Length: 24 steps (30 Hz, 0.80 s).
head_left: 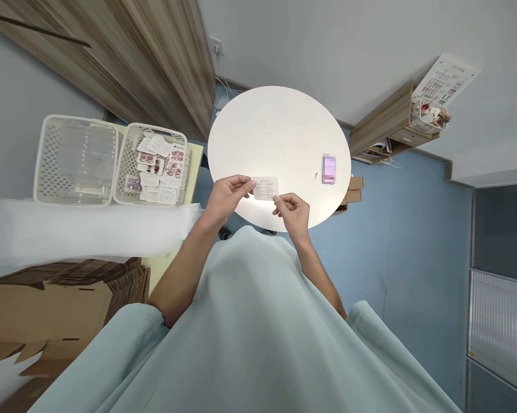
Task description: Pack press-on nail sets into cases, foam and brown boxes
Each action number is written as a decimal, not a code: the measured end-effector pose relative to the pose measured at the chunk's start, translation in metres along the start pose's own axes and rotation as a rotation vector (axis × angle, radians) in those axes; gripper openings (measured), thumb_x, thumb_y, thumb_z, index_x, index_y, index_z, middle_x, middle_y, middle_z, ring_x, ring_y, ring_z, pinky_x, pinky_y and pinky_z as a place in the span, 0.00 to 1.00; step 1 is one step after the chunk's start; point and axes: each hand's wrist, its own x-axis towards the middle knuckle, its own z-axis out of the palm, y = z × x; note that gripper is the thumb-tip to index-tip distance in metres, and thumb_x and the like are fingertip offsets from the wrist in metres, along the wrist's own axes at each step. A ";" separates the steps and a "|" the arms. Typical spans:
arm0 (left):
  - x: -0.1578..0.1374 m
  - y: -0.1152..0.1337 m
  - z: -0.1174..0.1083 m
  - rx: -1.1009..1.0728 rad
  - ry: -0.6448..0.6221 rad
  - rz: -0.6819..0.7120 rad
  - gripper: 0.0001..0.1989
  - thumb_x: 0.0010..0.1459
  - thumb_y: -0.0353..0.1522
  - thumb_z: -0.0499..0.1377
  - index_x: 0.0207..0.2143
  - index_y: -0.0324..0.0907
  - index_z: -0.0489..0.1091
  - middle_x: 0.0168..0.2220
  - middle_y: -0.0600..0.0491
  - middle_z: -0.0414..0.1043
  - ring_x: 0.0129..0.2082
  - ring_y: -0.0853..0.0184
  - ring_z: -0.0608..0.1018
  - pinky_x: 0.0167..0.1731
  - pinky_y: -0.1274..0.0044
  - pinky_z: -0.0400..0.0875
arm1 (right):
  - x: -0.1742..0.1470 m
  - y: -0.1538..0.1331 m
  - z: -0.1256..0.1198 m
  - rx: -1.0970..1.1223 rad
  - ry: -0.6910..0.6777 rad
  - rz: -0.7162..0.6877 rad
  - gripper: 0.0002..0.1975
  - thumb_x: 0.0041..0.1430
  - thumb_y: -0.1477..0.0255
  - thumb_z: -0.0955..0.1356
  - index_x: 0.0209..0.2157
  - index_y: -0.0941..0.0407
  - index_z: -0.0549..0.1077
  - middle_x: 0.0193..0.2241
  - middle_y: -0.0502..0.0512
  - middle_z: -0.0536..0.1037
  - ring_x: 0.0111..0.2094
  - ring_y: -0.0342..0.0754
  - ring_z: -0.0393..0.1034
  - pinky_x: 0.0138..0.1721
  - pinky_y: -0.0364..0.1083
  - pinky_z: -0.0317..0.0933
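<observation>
One small white rectangular card with rounded corners and lines of dark print (265, 188) is held over the near part of one round white tabletop (275, 120). The left hand (224, 198) pinches its left edge between thumb and forefinger, the other fingers bent; the right hand (296, 215) has thumb and forefinger closed at its lower right corner, the rest loosely curled. One pixelated pink-purple rectangular object (329, 170) lies near the table's right edge. To the left, two white perforated plastic baskets (38, 160) stand side by side on a pale yellow surface (195, 172); the right one contains white cards and red-dotted packs (157, 166), too overlapped to count. Nearer are white sheeting (90, 229) and stacked brown cardboard (47, 310). The room has a blue floor (413, 229), grey walls (327, 57), brown wood-grain panelling (155, 57) and one wooden cabinet (383, 120).
</observation>
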 end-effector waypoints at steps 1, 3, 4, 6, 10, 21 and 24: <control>0.000 0.000 -0.001 0.005 0.004 0.003 0.29 0.52 0.57 0.77 0.38 0.42 0.81 0.39 0.46 0.85 0.40 0.57 0.84 0.43 0.66 0.80 | 0.000 0.000 0.002 0.006 0.003 0.001 0.24 0.59 0.44 0.77 0.34 0.51 0.78 0.21 0.47 0.76 0.28 0.51 0.79 0.34 0.49 0.72; -0.001 0.000 -0.004 0.002 0.017 -0.001 0.29 0.51 0.57 0.77 0.38 0.42 0.82 0.38 0.46 0.85 0.40 0.57 0.84 0.44 0.66 0.81 | 0.000 0.000 0.004 0.014 -0.001 0.006 0.24 0.59 0.44 0.78 0.33 0.51 0.78 0.21 0.47 0.76 0.28 0.50 0.79 0.34 0.49 0.71; -0.002 -0.001 -0.006 -0.009 0.020 -0.011 0.29 0.51 0.57 0.77 0.39 0.41 0.82 0.39 0.46 0.85 0.41 0.57 0.84 0.44 0.66 0.81 | 0.000 0.000 0.004 0.018 -0.006 0.009 0.24 0.59 0.43 0.77 0.33 0.51 0.78 0.22 0.47 0.76 0.28 0.50 0.79 0.33 0.49 0.71; -0.002 -0.003 -0.010 -0.061 -0.007 -0.044 0.31 0.52 0.57 0.77 0.43 0.41 0.83 0.40 0.46 0.85 0.42 0.57 0.85 0.47 0.65 0.82 | 0.001 -0.003 0.003 0.033 -0.035 0.019 0.25 0.58 0.43 0.78 0.33 0.51 0.78 0.24 0.48 0.77 0.28 0.49 0.78 0.33 0.48 0.70; -0.001 -0.004 -0.018 -0.235 -0.206 -0.096 0.41 0.55 0.57 0.76 0.62 0.44 0.79 0.47 0.44 0.84 0.52 0.52 0.85 0.55 0.60 0.81 | 0.003 -0.009 0.001 0.125 -0.200 0.091 0.26 0.55 0.43 0.79 0.32 0.52 0.78 0.30 0.51 0.80 0.28 0.46 0.76 0.31 0.47 0.68; -0.013 0.017 -0.009 -0.346 -0.228 -0.128 0.38 0.55 0.53 0.77 0.59 0.39 0.81 0.58 0.35 0.84 0.62 0.41 0.83 0.66 0.52 0.76 | 0.006 -0.002 0.013 0.191 -0.329 0.187 0.27 0.52 0.43 0.81 0.34 0.53 0.81 0.34 0.51 0.82 0.29 0.43 0.73 0.30 0.44 0.66; -0.014 0.017 -0.006 -0.277 -0.085 -0.106 0.40 0.52 0.52 0.79 0.60 0.39 0.80 0.58 0.35 0.84 0.62 0.43 0.83 0.66 0.52 0.76 | 0.000 -0.006 0.016 0.030 -0.188 0.045 0.26 0.53 0.45 0.81 0.40 0.51 0.83 0.39 0.52 0.84 0.32 0.45 0.76 0.34 0.46 0.70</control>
